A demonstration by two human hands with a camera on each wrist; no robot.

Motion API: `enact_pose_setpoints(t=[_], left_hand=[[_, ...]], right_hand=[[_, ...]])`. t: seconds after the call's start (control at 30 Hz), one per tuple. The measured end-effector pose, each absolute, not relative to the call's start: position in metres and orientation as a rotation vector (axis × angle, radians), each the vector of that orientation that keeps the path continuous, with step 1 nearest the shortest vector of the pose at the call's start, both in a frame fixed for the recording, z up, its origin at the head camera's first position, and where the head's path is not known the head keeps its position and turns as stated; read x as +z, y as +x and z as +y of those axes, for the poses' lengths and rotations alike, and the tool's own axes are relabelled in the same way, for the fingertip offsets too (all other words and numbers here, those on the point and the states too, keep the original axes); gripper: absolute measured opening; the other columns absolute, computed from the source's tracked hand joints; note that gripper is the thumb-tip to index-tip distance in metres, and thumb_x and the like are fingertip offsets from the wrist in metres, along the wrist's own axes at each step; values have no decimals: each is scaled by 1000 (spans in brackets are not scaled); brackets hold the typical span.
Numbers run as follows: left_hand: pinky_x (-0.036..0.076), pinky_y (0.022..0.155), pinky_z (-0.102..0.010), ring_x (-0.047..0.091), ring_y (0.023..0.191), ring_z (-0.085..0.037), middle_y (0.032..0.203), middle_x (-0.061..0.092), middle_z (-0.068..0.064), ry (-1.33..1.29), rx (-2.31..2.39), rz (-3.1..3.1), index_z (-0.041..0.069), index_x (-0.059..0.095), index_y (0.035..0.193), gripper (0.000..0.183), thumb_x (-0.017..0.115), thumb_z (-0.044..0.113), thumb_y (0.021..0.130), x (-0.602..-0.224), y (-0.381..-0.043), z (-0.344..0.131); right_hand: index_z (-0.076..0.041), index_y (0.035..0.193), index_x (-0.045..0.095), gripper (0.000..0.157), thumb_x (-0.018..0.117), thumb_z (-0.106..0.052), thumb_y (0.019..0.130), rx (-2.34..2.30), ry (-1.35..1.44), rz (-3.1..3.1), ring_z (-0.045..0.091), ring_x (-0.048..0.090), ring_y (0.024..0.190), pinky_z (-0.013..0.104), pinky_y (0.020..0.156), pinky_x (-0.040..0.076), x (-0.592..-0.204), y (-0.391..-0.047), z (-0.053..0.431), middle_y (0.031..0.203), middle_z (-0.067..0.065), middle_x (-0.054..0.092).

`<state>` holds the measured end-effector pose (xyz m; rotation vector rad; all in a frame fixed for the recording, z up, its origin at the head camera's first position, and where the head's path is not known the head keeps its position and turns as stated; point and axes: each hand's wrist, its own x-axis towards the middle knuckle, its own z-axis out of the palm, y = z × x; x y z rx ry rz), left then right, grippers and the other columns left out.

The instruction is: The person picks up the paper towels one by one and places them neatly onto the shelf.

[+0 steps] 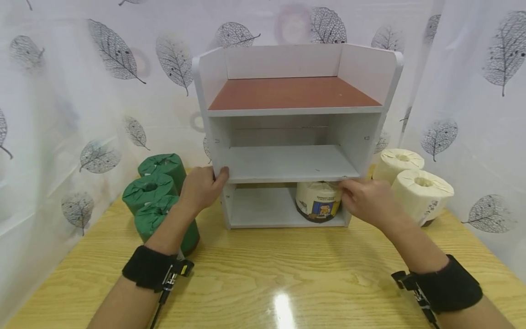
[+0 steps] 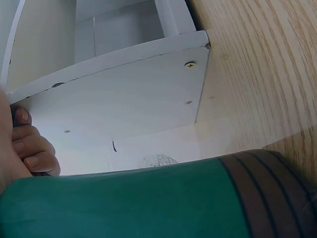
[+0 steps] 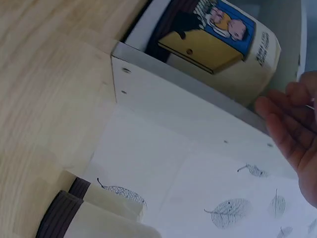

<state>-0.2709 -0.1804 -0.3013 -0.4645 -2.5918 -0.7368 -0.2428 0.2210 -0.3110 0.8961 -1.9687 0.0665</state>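
Note:
A white shelf unit (image 1: 287, 163) with a reddish-brown top board stands on the wooden table. My left hand (image 1: 204, 188) grips its left side panel, thumb at the front edge and fingers curled against the outer face (image 2: 33, 146). On the bottom shelf, at the right end, a cream-wrapped toilet roll (image 1: 318, 201) stands upright, its printed label (image 3: 223, 29) facing out. My right hand (image 1: 367, 198) is beside that roll at the right panel's front edge, fingers loosely bent (image 3: 292, 124). Whether its fingertips touch the roll or just the panel is hard to tell.
Several green-wrapped rolls (image 1: 149, 189) stand left of the unit, one close under my left wrist (image 2: 124, 206). Two cream-wrapped rolls (image 1: 423, 194) stand on the right. A leaf-patterned white curtain (image 1: 115, 50) hangs behind the table (image 1: 263, 274).

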Motion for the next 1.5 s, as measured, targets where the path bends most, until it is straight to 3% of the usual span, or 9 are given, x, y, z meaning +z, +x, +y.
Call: enact_pose_setpoints(t=[0.17,0.33,0.53,0.67,0.77,0.93,1.13,1.27,1.5], left_hand=[[21,37,-28,24,38,-7,44,32,6,-478,-738,-2573,14,37,55,52,39,35,102,-301,-271,-180],[20,37,-27,23,38,-7,44,31,6,-486,-741,-2562,14,37,54,52,40,35,102,-301,-272,-180],[20,37,-27,23,38,-7,44,31,7,-490,-740,-2563,14,37,55,52,40,35,102,-300,-273,-178],[20,37,-27,24,38,-8,45,32,7,-481,-746,-2560,13,37,55,52,40,35,102,-301,-274,-178],[20,38,-27,24,38,-8,45,32,6,-471,-747,-2571,13,37,55,52,40,36,102,-302,-273,-179],[21,38,-27,26,39,-9,45,32,6,-470,-747,-2585,14,38,56,51,41,35,102,-302,-271,-180],[21,38,-27,25,39,-9,45,32,6,-481,-735,-2578,14,37,56,51,41,36,102,-301,-272,-179],[21,38,-27,26,39,-9,45,32,7,-477,-726,-2580,14,37,56,51,40,36,102,-302,-272,-180],[21,38,-28,26,39,-9,45,32,7,-475,-740,-2580,14,38,56,51,40,36,102,-301,-270,-180]], right_hand=[[-6,76,64,21,45,-12,83,152,817,-1915,9,36,43,28,38,28,-295,-241,240,59,1,58],[-4,79,66,21,47,-12,82,183,511,-2083,21,49,48,32,41,31,-278,-233,264,64,10,64],[-1,107,65,31,48,-19,89,289,99,-2474,38,61,70,39,43,36,-259,-229,297,96,22,70],[2,132,48,50,49,-30,94,288,-70,-2763,47,57,84,45,50,41,-257,-233,318,110,31,60],[4,139,38,63,53,-37,94,256,-133,-2857,53,48,90,55,62,42,-264,-239,328,112,36,52],[7,140,34,72,57,-43,93,264,-191,-2895,59,34,99,68,78,29,-277,-246,335,120,40,40],[11,137,31,78,61,-44,90,275,-214,-2983,65,43,101,76,81,23,-282,-246,342,116,44,47],[14,136,29,81,65,-42,89,277,-166,-3035,65,45,103,78,84,16,-286,-246,346,112,46,52],[11,139,23,91,76,-32,78,321,-134,-3043,58,30,102,74,83,15,-295,-249,349,110,47,42]])
